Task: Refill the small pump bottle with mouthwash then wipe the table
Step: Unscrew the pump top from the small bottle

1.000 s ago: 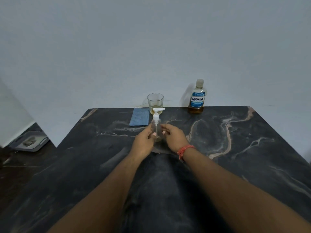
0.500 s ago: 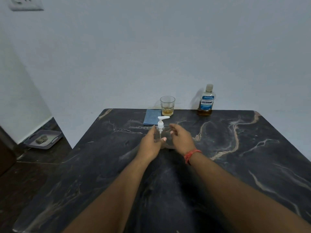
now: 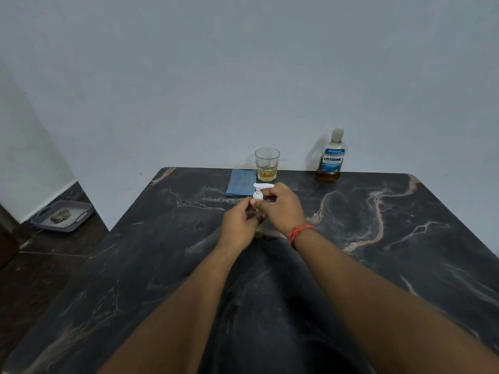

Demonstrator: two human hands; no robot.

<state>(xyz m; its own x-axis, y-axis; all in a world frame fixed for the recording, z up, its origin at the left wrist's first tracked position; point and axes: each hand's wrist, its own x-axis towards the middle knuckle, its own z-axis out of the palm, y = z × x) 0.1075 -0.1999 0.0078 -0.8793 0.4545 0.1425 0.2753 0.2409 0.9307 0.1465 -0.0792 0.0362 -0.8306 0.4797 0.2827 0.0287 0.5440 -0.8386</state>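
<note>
A person's left hand [image 3: 237, 225] grips the body of a small clear plastic pump bottle [image 3: 258, 211] standing upright at the middle of a dark marble-patterned table [image 3: 378, 238], while the right hand [image 3: 283, 209], a red thread band [image 3: 298, 233] at its wrist, pinches the bottle's white pump head [image 3: 260, 190]. Along the far edge lie a folded blue cloth [image 3: 241, 182], a clear glass tumbler [image 3: 267, 163] holding a little amber liquid, and a mouthwash bottle with a blue label [image 3: 331, 157]. A grey tray [image 3: 62, 215] sits on the floor to the left.
</note>
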